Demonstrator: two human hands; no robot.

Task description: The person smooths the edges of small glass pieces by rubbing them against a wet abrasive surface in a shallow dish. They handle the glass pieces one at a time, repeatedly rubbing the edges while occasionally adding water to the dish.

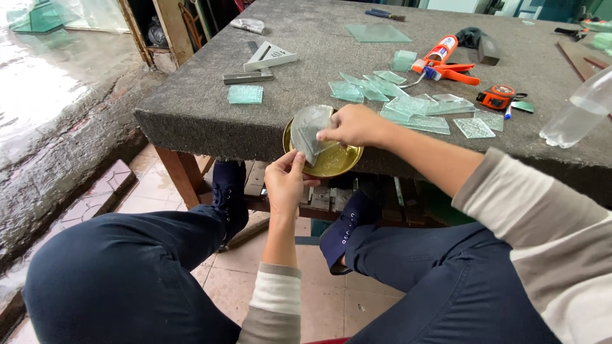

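Head view: sitting at the table edge (191, 121), felt-covered and rough. Left hand (285, 181) pinching the lower rim of a round golden metal dish (331, 162) from below, likely steadying it at the table edge. Right hand (354, 124) pressing a translucent, wedge-shaped glass piece (308, 130) into the dish, fingers closed on it. Lying near, further on the table: pale green textured glass offcuts (408, 105), orange caulking gun (446, 60), orange tape measure (497, 97).

— What filled the upper half of the frame?
— A grey felt-topped workbench (210, 108) on reddish wooden legs (182, 175).
— And below?
— Pale square floor tiles (331, 302); a wet concrete ledge (60, 121) gleamed in daylight at the left.
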